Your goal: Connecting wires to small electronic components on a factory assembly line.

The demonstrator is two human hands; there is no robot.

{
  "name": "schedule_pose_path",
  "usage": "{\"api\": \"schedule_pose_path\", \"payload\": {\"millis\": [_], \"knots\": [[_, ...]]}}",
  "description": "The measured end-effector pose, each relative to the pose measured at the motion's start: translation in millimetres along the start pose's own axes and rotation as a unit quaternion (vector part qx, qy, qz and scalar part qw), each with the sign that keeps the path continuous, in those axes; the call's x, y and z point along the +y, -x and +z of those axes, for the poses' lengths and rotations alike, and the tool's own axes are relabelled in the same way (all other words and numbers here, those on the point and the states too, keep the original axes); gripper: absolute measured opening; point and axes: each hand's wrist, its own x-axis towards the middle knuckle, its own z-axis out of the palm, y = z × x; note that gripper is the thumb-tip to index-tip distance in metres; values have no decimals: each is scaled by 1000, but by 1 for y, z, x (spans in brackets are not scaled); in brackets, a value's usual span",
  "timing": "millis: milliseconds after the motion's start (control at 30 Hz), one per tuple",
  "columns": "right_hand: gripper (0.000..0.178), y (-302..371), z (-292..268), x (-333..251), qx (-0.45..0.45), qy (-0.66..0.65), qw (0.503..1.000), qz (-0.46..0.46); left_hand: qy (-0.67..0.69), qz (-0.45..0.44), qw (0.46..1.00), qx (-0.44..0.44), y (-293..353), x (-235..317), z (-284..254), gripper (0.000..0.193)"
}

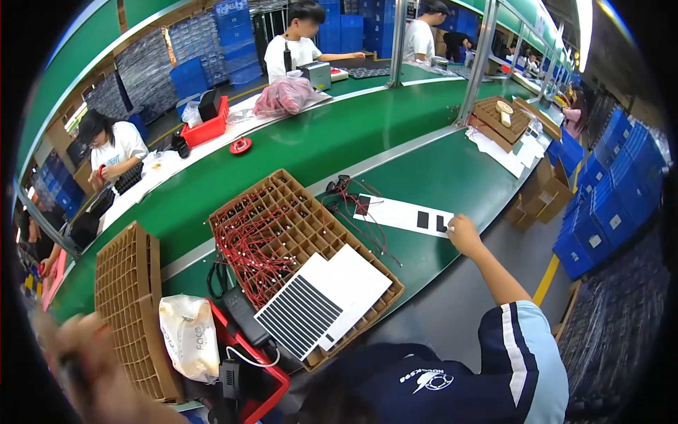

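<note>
A long white backing sheet [395, 214] with a few black rectangular pads lies on the green bench ahead. My right hand [462, 236] has its fingers pinched at the sheet's right end, beside a black pad [441, 223]. Close at the lower left, my left hand [79, 353] is smeared by motion. Its fingers are curled around something dark with a bit of red, too blurred to name. Red-wired black parts [342, 185] lie by the sheet's left end. More fill a cardboard divider tray [381, 272], its wires [251, 247] tangled on top.
White sheets [357, 279], one with black strips, cover the tray's near corner. An empty divider tray [127, 311], a white bag [189, 339] and a red-framed stand [279, 385] sit nearer left. A green conveyor belt [339, 145] runs beyond, with co-workers across it. Cartons [540, 191] stand right.
</note>
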Motion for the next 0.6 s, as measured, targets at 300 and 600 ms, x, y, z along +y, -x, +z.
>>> {"api": "schedule_pose_path", "payload": {"millis": [300,600], "knots": [[6,5,17,21,69,-116,990,37,-212,-445,742,-453,99,-137,12,16],[9,-2,6,35,-2,-146,989,24,-42,-575,746,-333,111,-169,2,22]]}}
